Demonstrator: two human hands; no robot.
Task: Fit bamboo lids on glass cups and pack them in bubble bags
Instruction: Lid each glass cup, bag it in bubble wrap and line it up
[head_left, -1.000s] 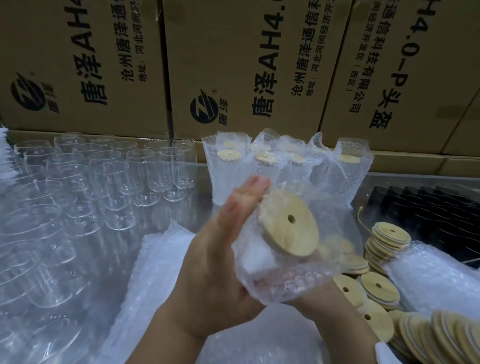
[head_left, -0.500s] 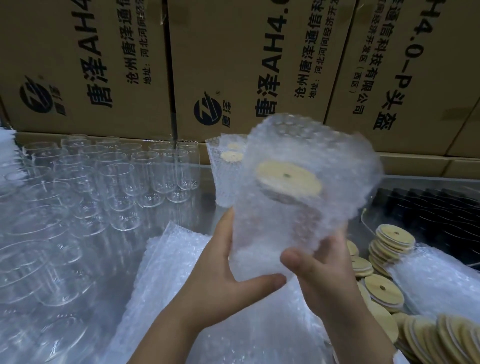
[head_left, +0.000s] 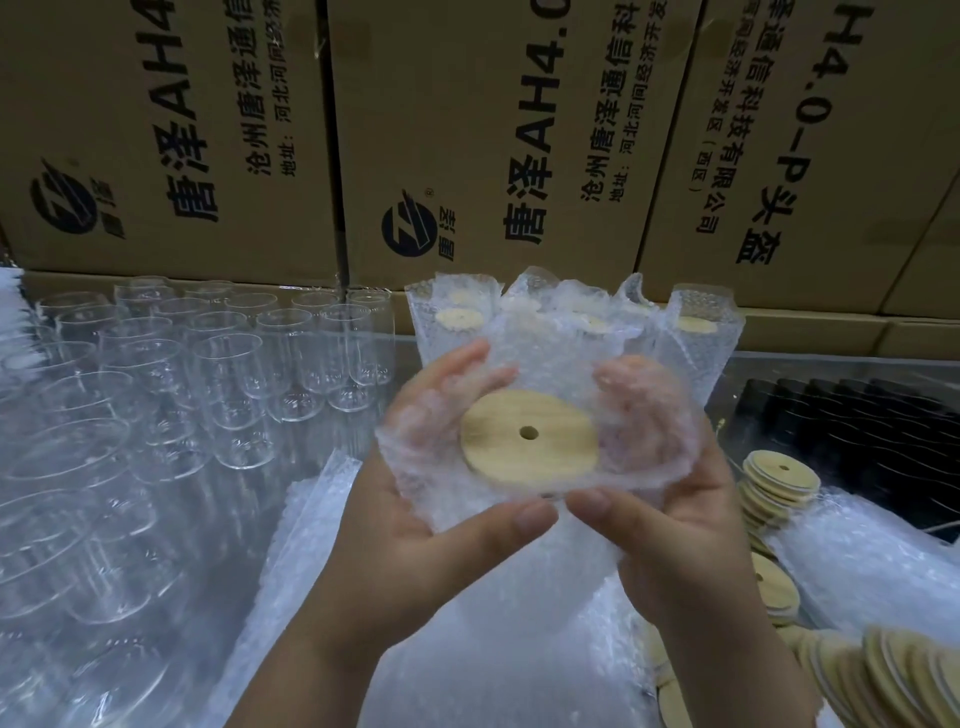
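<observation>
I see the left hand (head_left: 441, 519) and right hand (head_left: 675, 530) grip a clear bubble bag (head_left: 550, 364) low over the counter. The thumbs pinch its near edge and the fingers (head_left: 457, 374) curl round behind the film. The glass cup's round bamboo lid (head_left: 530, 439) faces me inside. Half a second ago the bag stood higher and upright; now it is lowered and tipped, so I judge this cup bagged. Beyond stand packed cups (head_left: 571, 317), then brown cardboard boxes (head_left: 467, 130).
</observation>
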